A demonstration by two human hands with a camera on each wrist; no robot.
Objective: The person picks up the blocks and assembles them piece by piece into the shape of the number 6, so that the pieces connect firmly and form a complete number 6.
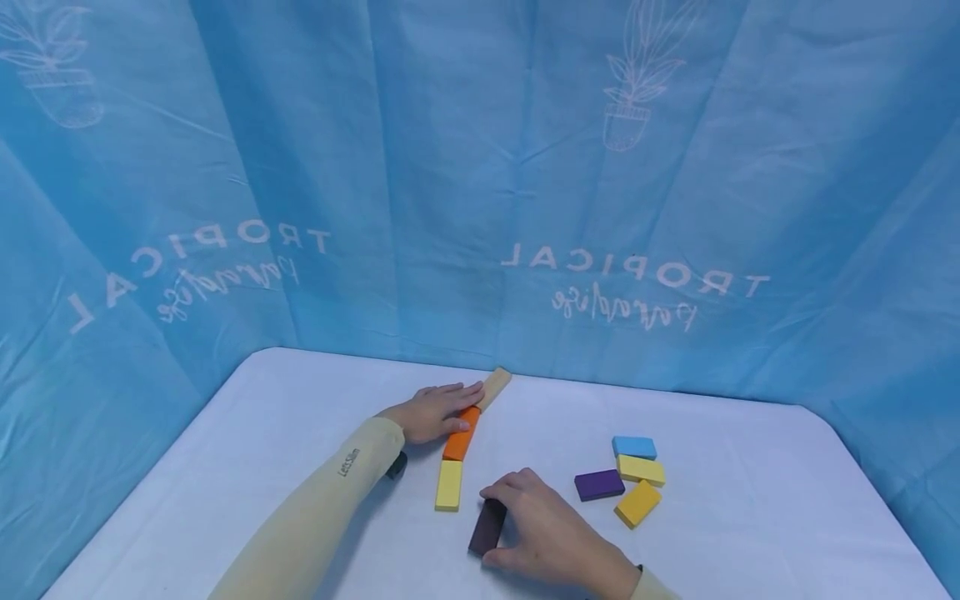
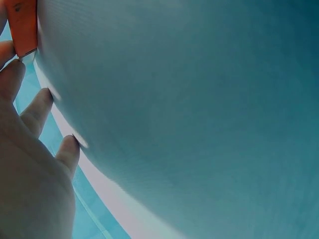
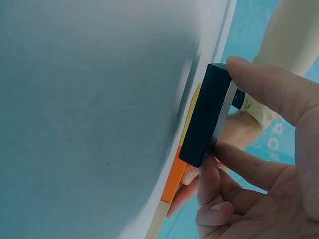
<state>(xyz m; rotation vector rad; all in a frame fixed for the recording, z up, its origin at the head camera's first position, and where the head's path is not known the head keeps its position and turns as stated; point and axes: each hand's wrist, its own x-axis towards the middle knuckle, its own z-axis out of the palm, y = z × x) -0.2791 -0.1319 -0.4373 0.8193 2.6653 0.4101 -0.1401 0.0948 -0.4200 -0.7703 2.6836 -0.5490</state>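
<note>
A short row of blocks runs across the table: a natural wood block (image 1: 496, 387) at the far end, an orange block (image 1: 456, 447) in the middle and a pale yellow block (image 1: 448, 486) nearest. My left hand (image 1: 431, 414) rests on the row with fingers spread, touching the orange block near where it meets the wood one. In the left wrist view, fingertips (image 2: 14, 69) are right at the orange block's end. Between thumb and fingers, my right hand (image 1: 546, 529) pinches a dark, nearly black block (image 1: 489, 527) by its two ends, to the right of the yellow block.
On the right lie a light blue block (image 1: 634, 447), a yellow block (image 1: 641, 470), a purple block (image 1: 599, 485) and an amber block (image 1: 638, 504), close together. Blue curtains (image 1: 450, 208) with printed lettering hang behind and beside the white table (image 1: 735, 517).
</note>
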